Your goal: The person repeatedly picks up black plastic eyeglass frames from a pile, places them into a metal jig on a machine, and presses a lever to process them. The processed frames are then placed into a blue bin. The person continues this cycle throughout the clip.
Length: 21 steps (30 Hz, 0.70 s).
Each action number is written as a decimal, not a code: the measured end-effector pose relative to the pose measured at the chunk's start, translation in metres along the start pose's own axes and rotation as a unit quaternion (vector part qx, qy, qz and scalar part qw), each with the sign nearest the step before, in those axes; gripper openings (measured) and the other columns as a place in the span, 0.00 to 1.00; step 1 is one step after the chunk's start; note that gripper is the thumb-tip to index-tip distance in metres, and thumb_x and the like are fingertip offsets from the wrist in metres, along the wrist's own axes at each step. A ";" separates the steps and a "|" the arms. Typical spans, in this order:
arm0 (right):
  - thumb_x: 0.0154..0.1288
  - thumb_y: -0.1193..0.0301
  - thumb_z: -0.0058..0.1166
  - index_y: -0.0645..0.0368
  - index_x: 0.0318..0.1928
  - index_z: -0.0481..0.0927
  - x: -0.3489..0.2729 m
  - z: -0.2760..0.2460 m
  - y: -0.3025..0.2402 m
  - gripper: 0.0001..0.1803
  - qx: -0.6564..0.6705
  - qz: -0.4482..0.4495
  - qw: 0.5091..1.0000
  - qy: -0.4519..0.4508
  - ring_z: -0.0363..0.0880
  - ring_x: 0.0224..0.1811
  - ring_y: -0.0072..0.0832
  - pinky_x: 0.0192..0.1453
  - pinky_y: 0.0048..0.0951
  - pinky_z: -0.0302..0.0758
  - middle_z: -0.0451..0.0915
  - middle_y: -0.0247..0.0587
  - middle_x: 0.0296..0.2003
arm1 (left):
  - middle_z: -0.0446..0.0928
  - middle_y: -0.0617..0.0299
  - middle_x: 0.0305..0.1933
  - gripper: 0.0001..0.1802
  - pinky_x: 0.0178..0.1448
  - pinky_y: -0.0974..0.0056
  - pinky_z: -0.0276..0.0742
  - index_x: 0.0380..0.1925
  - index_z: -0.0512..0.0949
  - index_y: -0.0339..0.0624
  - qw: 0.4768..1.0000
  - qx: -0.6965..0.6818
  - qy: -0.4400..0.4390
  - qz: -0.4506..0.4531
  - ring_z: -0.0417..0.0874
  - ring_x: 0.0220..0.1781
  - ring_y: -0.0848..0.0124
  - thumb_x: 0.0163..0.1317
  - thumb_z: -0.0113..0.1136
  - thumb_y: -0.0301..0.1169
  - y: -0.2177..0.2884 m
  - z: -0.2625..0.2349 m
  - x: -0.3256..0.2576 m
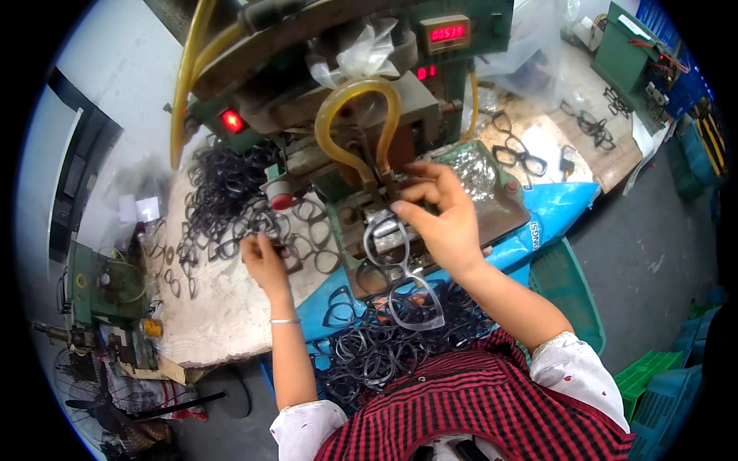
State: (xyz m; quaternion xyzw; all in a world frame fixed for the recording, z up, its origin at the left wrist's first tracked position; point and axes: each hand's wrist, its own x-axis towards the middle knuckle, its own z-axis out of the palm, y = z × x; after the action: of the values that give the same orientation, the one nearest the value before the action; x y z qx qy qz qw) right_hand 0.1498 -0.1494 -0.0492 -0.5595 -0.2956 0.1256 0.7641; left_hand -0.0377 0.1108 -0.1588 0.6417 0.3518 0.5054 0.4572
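My right hand (446, 227) is at the green press, thumb and fingers curled around the small tool below the looped yellow hose (396, 96). Just under its fingertips, a pale grey see-through spectacle frame (415, 270) hangs from the press's work spot, its lower rim toward me. What exactly the fingertips pinch is hidden by the tool. My left hand (266, 265) is on the table to the left, fingers closed at a dark spectacle frame (290, 258) by the edge of the pile. More dark spectacle frames (377, 349) lie heaped in front of my body.
The press has a red display (448, 33) and a red button (281, 201). A big pile of dark frames (231, 184) covers the table's left. Blue plastic sheeting (557, 211) drapes the near edge. A green basket (569, 288) stands at right; a fan (96, 399) stands lower left.
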 end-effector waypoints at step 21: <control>0.64 0.81 0.51 0.62 0.49 0.84 -0.003 -0.129 0.046 0.14 -0.354 -0.079 0.927 0.097 0.85 0.44 0.43 0.52 0.36 0.79 0.86 0.50 0.42 | 0.86 0.62 0.49 0.16 0.57 0.47 0.77 0.42 0.88 0.49 0.791 0.082 -0.379 0.473 0.84 0.42 0.60 0.51 0.74 0.31 0.161 0.068 -0.082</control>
State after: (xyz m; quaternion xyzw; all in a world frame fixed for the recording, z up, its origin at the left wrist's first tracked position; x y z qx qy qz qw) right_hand 0.2305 -0.2361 -0.1187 -0.7779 -0.2888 -0.1025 0.5485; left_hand 0.0062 -0.0339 -0.0390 0.9030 -0.1572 0.3442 0.2036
